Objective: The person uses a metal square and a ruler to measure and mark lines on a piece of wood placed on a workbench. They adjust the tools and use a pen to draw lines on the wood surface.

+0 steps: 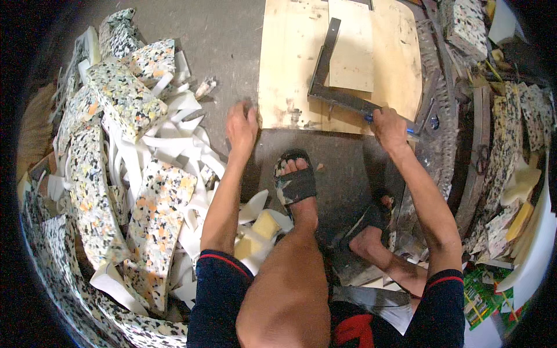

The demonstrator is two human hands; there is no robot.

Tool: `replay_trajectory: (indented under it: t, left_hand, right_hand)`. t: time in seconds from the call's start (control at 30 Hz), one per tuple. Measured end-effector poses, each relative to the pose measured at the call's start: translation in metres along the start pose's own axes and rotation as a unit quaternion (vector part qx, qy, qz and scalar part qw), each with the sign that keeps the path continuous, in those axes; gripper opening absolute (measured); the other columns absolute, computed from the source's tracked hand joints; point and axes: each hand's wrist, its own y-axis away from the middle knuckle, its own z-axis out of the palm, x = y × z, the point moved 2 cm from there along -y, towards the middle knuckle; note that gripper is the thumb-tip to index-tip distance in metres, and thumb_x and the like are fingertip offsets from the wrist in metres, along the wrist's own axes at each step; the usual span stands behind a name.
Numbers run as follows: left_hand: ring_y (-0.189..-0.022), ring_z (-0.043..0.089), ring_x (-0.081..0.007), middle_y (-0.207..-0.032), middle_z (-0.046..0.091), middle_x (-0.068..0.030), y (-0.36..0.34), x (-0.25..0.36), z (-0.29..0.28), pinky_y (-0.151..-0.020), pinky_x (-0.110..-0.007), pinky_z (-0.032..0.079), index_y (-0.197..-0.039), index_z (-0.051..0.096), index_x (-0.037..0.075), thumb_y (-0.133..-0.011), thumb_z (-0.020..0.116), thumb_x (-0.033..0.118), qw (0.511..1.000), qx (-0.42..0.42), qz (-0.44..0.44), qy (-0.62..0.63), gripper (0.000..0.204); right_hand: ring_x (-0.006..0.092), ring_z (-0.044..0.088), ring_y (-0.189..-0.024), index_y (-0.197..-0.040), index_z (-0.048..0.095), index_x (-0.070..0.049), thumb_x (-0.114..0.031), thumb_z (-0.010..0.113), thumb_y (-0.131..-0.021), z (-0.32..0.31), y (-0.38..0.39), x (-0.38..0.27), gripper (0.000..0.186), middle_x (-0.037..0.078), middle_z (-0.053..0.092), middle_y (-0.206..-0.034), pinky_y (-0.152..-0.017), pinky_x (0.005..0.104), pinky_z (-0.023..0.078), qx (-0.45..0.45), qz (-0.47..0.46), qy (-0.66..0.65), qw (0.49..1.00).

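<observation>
Head camera view: the right hand (390,129), right of centre, is closed around a slim blue tool (411,127), whose exact kind is unclear, at the lower end of a dark L-shaped square (322,65). The square lies over a pale wooden board (283,64) in the upper centre of the frame, its corner pointing to the lower left. One arm runs upward beside a smaller pale panel (351,49) lying on the board; the other slants toward the right hand. Just beside the board's lower left corner is the left hand (240,126), blurred, fingers bent; whether it grips or touches anything cannot be told. Speckled foam sheets (158,223) and white foam strips (130,152) fill the left of the frame. A foot in a dark sandal (299,187) stands below the board.
</observation>
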Motion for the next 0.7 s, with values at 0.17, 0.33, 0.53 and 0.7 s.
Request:
replay_trajectory:
  t: [0.17, 0.33, 0.53, 0.7]
  left_hand:
    - [-0.092, 0.064, -0.0436, -0.099, 0.067, -0.0266, -0.044, 0.015, 0.021, -0.083, -0.051, 0.05, -0.11, 0.068, -0.001, -0.091, 0.065, 0.021, 1.0, 0.009, 0.005, 0.01, 0.029]
    - [-0.085, 0.064, -0.0453, -0.09, 0.065, -0.0253, -0.053, 0.01, 0.035, -0.075, -0.052, 0.051, -0.09, 0.063, -0.001, -0.093, 0.06, 0.016, 0.996, 0.018, 0.092, -0.014, 0.018]
    - [-0.082, 0.062, -0.0457, -0.085, 0.063, -0.0257, 0.038, -0.02, -0.015, -0.073, -0.055, 0.049, -0.088, 0.059, 0.0, -0.096, 0.057, 0.019, 0.972, -0.166, 0.135, -0.102, 0.021]
    - [-0.091, 0.063, -0.0467, -0.094, 0.064, -0.0258, 0.058, -0.01, -0.034, -0.079, -0.053, 0.05, -0.096, 0.06, -0.001, -0.1, 0.055, 0.028, 0.994, -0.1, -0.007, -0.053, 0.029]
  right_hand:
    - [0.0341, 0.064, -0.094, -0.091, 0.061, -0.005, -0.021, 0.071, -0.08, -0.002, -0.002, -0.002, 0.022, 0.015, 0.06, -0.098, -0.076, 0.0457, 0.057, 0.002, -0.004, 0.008, 1.0]
    - [0.0342, 0.064, -0.095, -0.092, 0.062, -0.004, -0.021, 0.072, -0.082, 0.0, -0.005, -0.003, 0.022, 0.017, 0.06, -0.105, -0.077, 0.0459, 0.057, -0.022, 0.016, 0.027, 0.999]
    - [0.0328, 0.067, -0.086, -0.088, 0.066, -0.005, -0.015, 0.058, -0.09, -0.001, -0.003, -0.004, 0.013, 0.016, 0.061, -0.093, -0.068, 0.0428, 0.059, 0.051, -0.019, 0.046, 0.997]
    - [0.034, 0.067, -0.089, -0.091, 0.066, -0.004, -0.015, 0.058, -0.09, 0.0, -0.004, -0.004, 0.014, 0.017, 0.061, -0.096, -0.07, 0.0436, 0.059, 0.016, -0.005, 0.031, 0.999]
